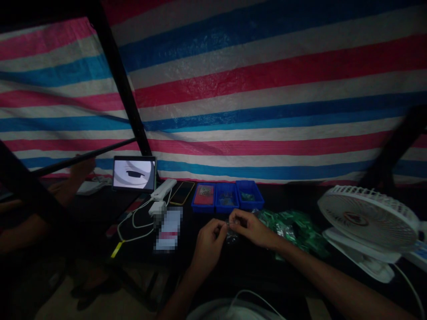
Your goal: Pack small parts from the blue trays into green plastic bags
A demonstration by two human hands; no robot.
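My left hand (210, 240) and my right hand (248, 226) meet over the dark table, both with thumb and fingers pinched together. Between the fingertips is something small and thin that is too dark to make out. A clear plastic bag (232, 238) lies just under the fingers. Beyond the hands stand three blue trays: the left tray (203, 208) has a reddish bottom and small pale pieces, the middle tray (227, 208) holds small parts, and the right tray (250, 205) has small greenish pieces. Right of my right hand is a pile of green plastic bags (296, 231).
A white clip fan (367, 222) stands on the right. To the left are a phone (182, 193), a white power strip (164, 190) with cables, a blurred-out flat item (169, 229) and a lit tablet (134, 174). Another person's arm (63, 191) shows at the far left, behind a dark frame post.
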